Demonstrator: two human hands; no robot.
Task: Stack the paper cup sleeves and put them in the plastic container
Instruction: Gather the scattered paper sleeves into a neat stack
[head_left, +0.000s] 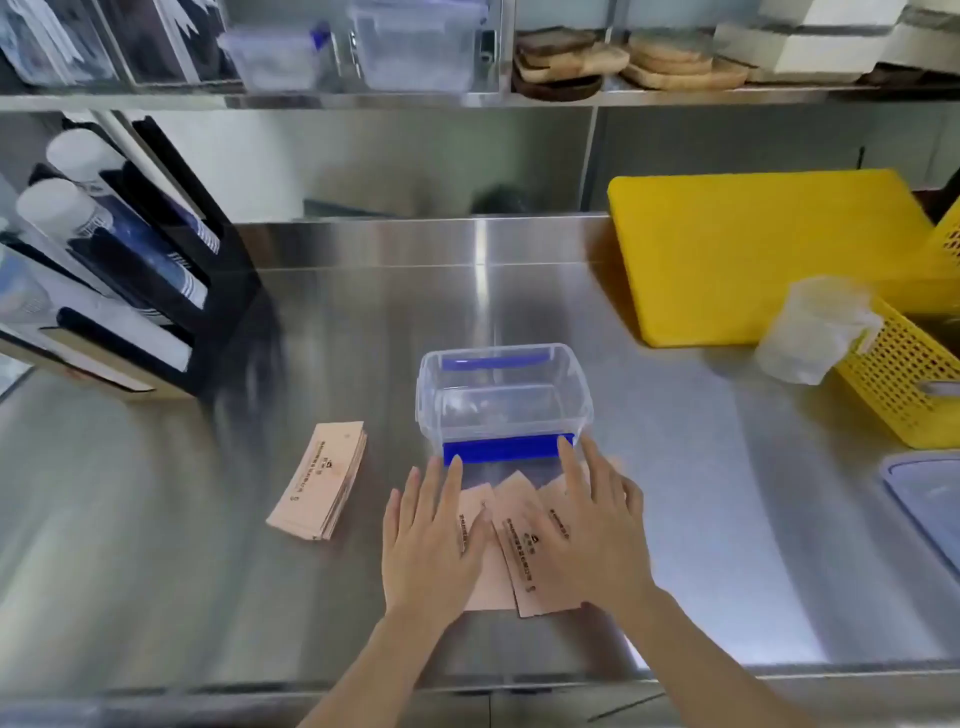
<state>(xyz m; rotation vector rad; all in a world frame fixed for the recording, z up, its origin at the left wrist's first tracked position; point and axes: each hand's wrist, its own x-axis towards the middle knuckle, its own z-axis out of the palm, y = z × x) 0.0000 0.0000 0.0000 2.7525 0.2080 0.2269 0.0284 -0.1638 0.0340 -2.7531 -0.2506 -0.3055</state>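
Several loose paper sleeves (519, 545) lie fanned and overlapping on the tabletop (727, 519), just at 6 o'clock of the open plastic container (503, 395). Both hands rest flat on them, left hand (431, 540) and right hand (597, 530), fingers (566, 467) spread, gripping nothing. Best to slide the palms inward, squaring the edges into one pile. A finished stack (319, 486) waits at 9 o'clock; the container looks empty.

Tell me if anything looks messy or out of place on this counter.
Only the loose sleeves under the left hand and right hand: they lie fanned and askew before the empty plastic container, unlike the neat stack to the left. Nothing looks spilled or damaged.
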